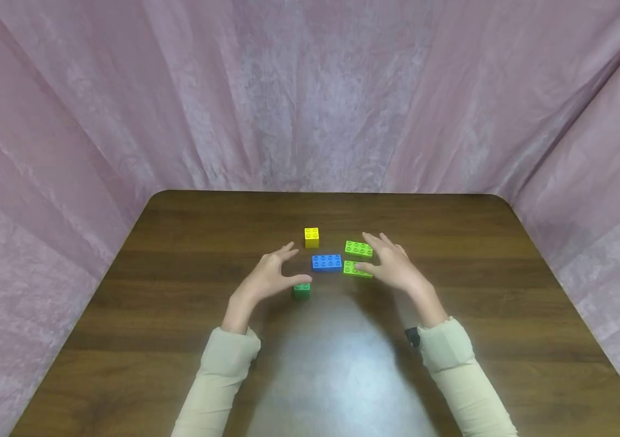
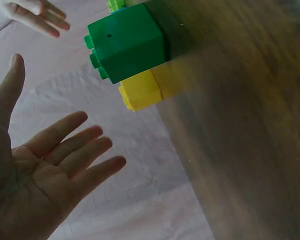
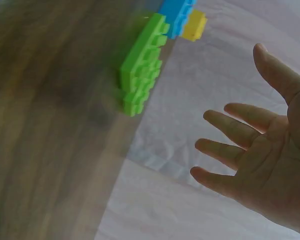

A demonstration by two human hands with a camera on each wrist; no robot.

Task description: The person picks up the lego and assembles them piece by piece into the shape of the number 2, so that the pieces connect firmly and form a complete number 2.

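My left hand (image 1: pixel 267 278) hovers with fingers spread and holds nothing. Its thumb overlaps the far edge of a dark green brick (image 1: pixel 301 292) in the head view; the left wrist view shows that thumb apart from the green brick (image 2: pixel 130 42). My right hand (image 1: pixel 395 268), also spread and holding nothing, is nearest two flat lime-green bricks. Its thumb covers part of the nearer lime brick (image 1: pixel 350 268), and its fingertips come beside the farther one (image 1: pixel 358 248). Between the hands lies a blue brick (image 1: pixel 326 263). Behind it stands a yellow brick (image 1: pixel 312 238).
All the bricks lie on a brown wooden table (image 1: pixel 179 291) with rounded far corners. Pink curtains (image 1: pixel 321 97) hang behind the table and along both sides. A dark object (image 1: pixel 413 337) shows at the right sleeve's cuff.
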